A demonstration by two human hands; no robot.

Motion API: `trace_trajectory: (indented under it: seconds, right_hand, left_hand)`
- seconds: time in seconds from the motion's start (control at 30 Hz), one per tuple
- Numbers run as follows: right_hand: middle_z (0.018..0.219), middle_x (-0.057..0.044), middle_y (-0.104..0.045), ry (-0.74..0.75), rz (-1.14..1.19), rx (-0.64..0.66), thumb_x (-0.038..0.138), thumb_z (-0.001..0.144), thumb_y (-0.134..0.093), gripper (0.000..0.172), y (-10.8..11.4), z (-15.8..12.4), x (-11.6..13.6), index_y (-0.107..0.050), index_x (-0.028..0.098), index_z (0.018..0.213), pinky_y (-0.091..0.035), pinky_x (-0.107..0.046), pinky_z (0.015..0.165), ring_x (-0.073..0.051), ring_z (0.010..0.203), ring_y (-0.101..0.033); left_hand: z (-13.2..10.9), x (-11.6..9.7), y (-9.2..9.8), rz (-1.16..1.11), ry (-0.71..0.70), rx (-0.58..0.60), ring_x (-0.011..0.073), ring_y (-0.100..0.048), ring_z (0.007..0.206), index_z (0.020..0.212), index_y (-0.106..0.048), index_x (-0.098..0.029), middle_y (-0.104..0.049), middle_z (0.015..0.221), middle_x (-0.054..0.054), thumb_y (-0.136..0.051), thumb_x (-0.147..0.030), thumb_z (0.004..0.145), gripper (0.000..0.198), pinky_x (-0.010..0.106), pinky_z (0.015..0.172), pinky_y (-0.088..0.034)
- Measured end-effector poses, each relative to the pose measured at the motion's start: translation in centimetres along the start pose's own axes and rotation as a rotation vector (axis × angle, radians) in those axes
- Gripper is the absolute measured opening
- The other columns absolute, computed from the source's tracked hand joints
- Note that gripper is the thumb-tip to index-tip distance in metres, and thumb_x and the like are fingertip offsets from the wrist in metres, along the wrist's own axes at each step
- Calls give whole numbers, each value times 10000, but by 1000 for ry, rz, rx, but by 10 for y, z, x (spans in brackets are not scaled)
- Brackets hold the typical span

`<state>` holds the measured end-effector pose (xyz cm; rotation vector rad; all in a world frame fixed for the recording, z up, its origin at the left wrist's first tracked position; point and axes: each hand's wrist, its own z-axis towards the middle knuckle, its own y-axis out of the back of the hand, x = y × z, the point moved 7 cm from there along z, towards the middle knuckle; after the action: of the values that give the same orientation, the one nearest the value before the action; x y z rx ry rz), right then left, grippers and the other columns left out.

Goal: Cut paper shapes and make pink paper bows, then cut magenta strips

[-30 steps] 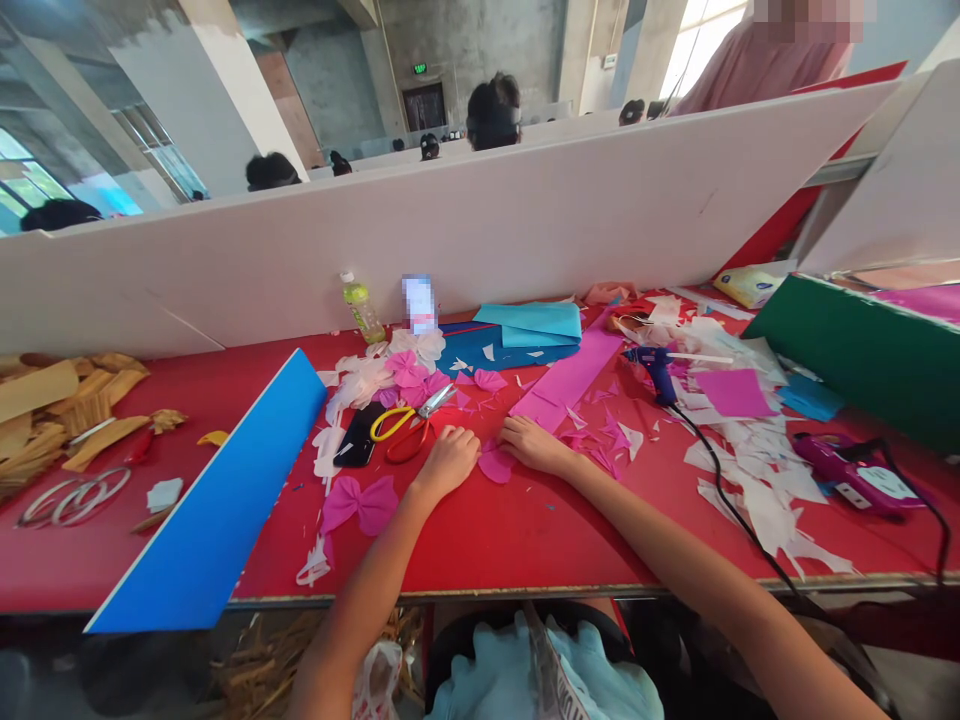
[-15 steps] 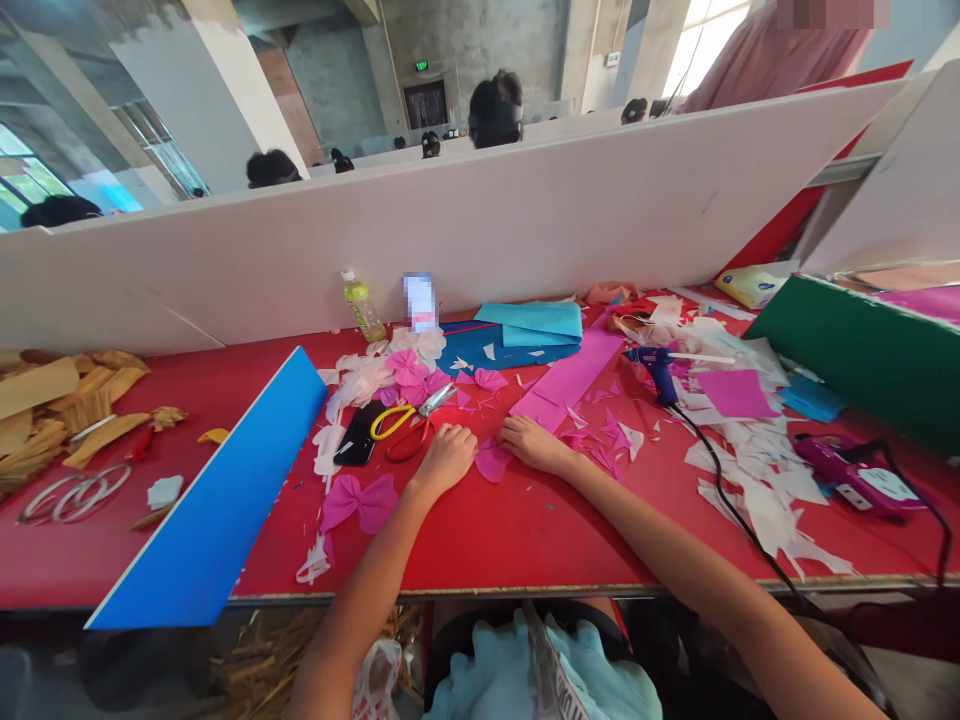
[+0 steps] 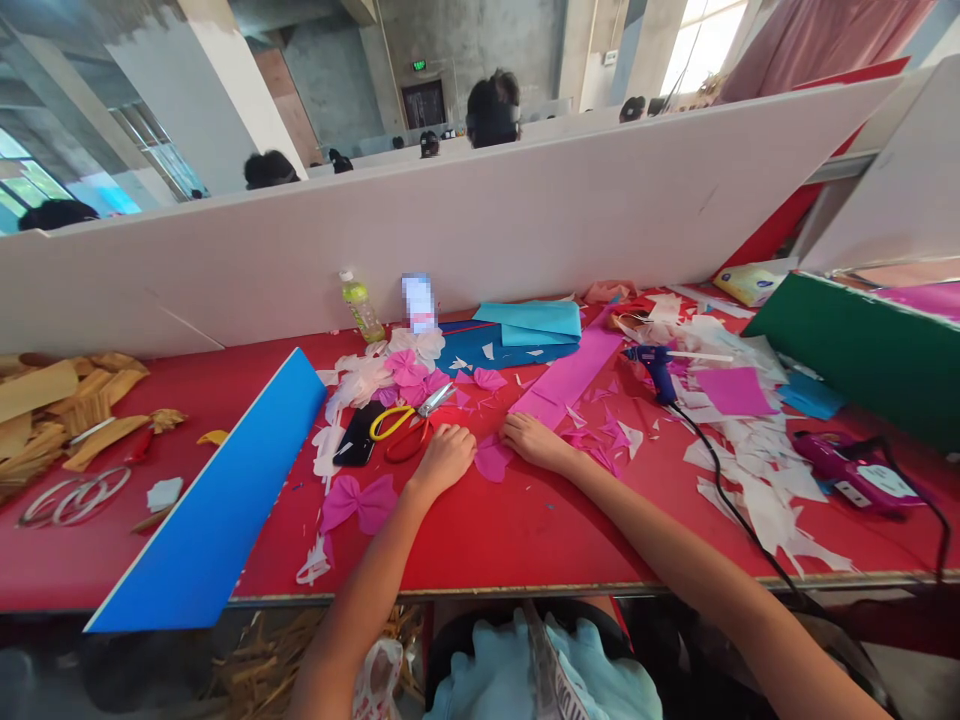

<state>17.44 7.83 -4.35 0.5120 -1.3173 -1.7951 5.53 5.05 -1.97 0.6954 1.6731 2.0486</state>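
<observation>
A long red tabletop [image 3: 525, 540] runs along a white partition [image 3: 450, 250] in a concrete hall, with other people's heads showing beyond the partition. White and pink paper scraps litter the surface. The person's left hand [image 3: 444, 460] lies palm down, its fingers [image 3: 450, 438] loose and holding nothing, just beside the scissors [image 3: 409, 428], which have yellow and red handles. A black phone [image 3: 356, 435] lies just left of those scissors. The right hand [image 3: 534, 443] also rests flat, its fingers [image 3: 511, 427] released and empty, with a pink paper scrap [image 3: 491, 458] just beside them, between the two hands. A pink paper bow [image 3: 358, 505] sits nearer the front edge, left of the left forearm. Farther ahead lie a pink paper strip [image 3: 570, 375] and folded teal paper [image 3: 529, 325], and a plastic bottle [image 3: 361, 312] stands against the partition. To the right, a blue glue gun [image 3: 652, 368] trails a black cord [image 3: 739, 510] across the scraps. To the left, a blue board [image 3: 210, 500] leans over the tabletop's edge, beyond it a pile of straw-coloured pieces [image 3: 75, 415].
</observation>
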Motion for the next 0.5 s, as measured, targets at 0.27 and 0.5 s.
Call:
trace_trajectory:
  seconds: [0.27,0.5]
  right_hand:
    - [865,-87,-555,-36,-12,-88,229,938,-368,225,10,0,2,-566,151,867,-377,-324,747,-193,817,-490]
    - [846,-81,-557,30,48,-39,201,905,-424,157,7,1,20,-574,157,892,-367,-337,799,-190,820,-485]
  left_hand:
    - [1,-2,1,10,52,-24,200,-540,849,803,-567,-156,-611,842,67,-474,-189,865,117,357,803,-345]
    - [2,-5,-2,-13,122,-27,216,-552,855,801,-561,-155,-612,834,78,-461,-161,862,117,378,802,-346]
